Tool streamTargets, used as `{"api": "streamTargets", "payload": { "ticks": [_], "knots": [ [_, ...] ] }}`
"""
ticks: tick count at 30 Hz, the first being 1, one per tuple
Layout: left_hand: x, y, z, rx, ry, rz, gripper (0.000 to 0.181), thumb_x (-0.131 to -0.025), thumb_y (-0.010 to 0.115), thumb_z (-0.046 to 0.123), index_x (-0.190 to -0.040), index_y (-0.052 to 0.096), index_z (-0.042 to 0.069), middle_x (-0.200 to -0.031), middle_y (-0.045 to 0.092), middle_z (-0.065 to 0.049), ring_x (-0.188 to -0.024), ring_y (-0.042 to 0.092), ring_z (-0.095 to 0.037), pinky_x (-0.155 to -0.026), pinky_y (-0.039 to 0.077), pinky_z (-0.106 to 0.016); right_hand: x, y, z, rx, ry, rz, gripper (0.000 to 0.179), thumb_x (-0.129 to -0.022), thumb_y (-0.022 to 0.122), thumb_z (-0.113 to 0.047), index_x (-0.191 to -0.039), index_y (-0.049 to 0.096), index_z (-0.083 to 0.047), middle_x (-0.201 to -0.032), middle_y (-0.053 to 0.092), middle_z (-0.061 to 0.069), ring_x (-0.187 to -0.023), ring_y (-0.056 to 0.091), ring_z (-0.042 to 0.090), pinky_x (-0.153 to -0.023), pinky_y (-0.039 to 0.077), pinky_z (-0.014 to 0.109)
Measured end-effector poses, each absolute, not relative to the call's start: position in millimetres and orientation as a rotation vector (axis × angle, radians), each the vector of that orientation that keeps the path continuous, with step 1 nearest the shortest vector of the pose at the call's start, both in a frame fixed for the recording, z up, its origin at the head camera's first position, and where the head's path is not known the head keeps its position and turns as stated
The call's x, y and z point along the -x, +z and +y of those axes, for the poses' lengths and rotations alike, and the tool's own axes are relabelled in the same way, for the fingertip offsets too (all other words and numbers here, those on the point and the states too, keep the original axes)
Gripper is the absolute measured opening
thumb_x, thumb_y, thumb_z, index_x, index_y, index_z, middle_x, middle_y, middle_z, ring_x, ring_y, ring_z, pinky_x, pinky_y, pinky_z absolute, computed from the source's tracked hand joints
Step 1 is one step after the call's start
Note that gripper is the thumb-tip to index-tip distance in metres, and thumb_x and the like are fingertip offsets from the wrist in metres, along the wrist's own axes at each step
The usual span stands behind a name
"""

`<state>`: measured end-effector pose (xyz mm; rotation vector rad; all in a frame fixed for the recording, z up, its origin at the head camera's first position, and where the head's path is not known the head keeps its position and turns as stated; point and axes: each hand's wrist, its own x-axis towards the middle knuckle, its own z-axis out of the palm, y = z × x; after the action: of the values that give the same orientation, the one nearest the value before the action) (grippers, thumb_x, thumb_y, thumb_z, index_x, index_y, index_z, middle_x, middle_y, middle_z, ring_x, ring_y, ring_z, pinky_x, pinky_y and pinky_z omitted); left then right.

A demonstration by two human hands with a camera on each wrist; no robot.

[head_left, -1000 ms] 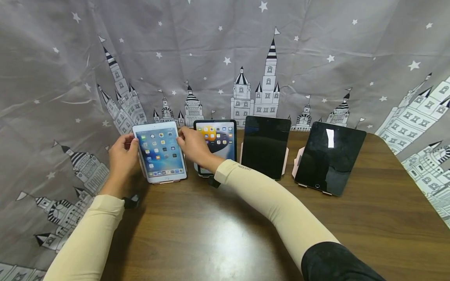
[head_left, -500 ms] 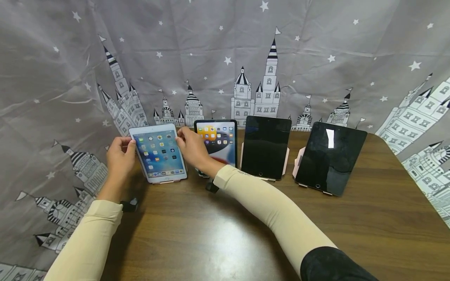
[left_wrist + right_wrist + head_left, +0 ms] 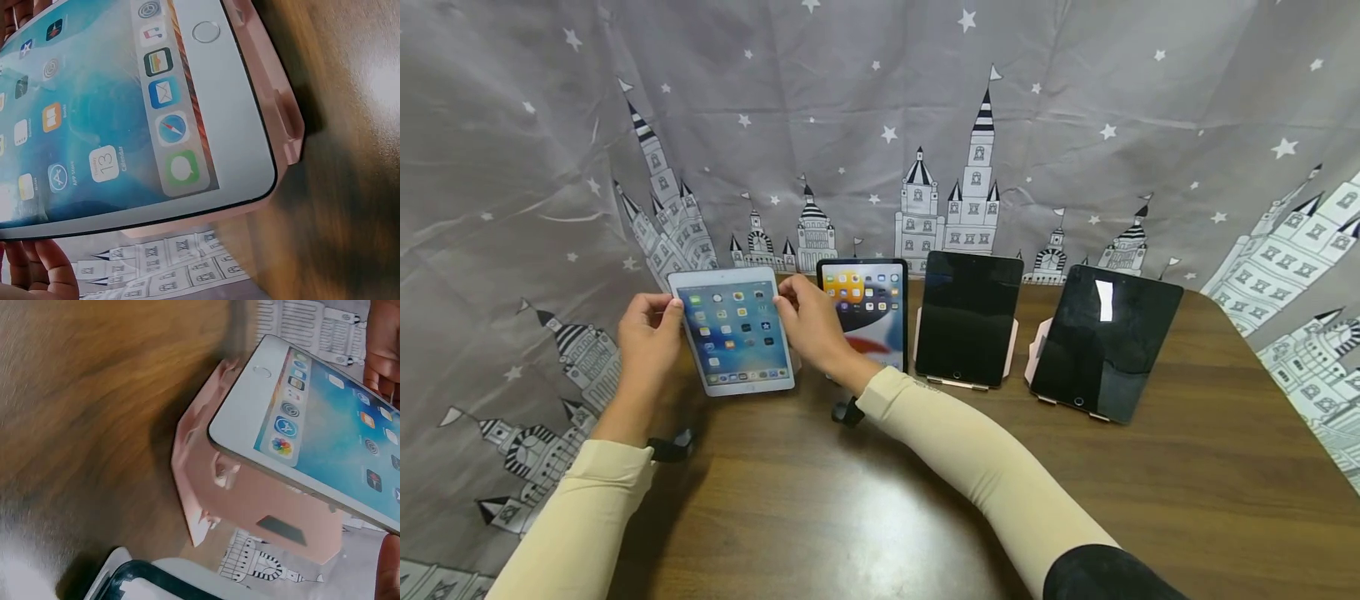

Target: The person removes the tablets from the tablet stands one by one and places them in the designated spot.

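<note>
A white tablet (image 3: 733, 333) with a lit home screen is tilted back between my two hands. My left hand (image 3: 651, 346) holds its upper left edge, thumb at the front rim. Its upper right edge is pinched by my right hand (image 3: 812, 325). Below and behind the tablet stands a pink tablet stand (image 3: 250, 497); in the right wrist view the tablet's lower end sits off to one side, above the stand's lip. The stand is mostly hidden behind the tablet in the head view.
Close to my right hand stands a dark-framed tablet (image 3: 880, 321) with a lit screen. Farther right, a black tablet (image 3: 967, 321) and another black tablet (image 3: 1097, 350) lean on pink stands. A grey castle-print curtain (image 3: 850, 125) hangs behind the wooden table (image 3: 790, 500).
Both hands have shifted the white tablet slightly left, its top tipping leftward first. Its bottom edge has come away from the stand's lip, which no longer shows beneath it in the head view.
</note>
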<state>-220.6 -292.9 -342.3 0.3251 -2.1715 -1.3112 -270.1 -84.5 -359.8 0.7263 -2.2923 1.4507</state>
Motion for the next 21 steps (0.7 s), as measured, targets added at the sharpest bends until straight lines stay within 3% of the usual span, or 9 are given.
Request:
{"api": "streamTargets", "payload": {
  "ticks": [7,21],
  "knots": [
    [209.9,-336.5,-290.5,-0.308,-1.286,-2.205,0.02,-0.092,0.055,0.021,-0.103,0.055,0.004,-0.088,0.053,0.007,-0.075,0.051,-0.004,-0.064,0.045,-0.011,259.3,-358.9,-77.8,-0.727,1.543,-2.27,0.012,-0.093,0.055,-0.02,-0.099,0.055,-0.01,-0.086,0.057,-0.003,-0.073,0.051,0.008,-0.063,0.044,0.018],
    [187.3,-332.8,-291.6,-0.311,-1.22,-2.363,0.025,-0.094,0.05,0.021,-0.108,0.051,0.0,-0.098,0.054,-0.004,-0.078,0.051,-0.004,-0.063,0.046,-0.011,237.4,-366.9,-76.0,-0.709,1.694,-2.248,0.008,-0.092,0.056,-0.017,-0.096,0.055,-0.01,-0.083,0.057,-0.003,-0.07,0.052,0.008,-0.06,0.046,0.02]
  ]
}}
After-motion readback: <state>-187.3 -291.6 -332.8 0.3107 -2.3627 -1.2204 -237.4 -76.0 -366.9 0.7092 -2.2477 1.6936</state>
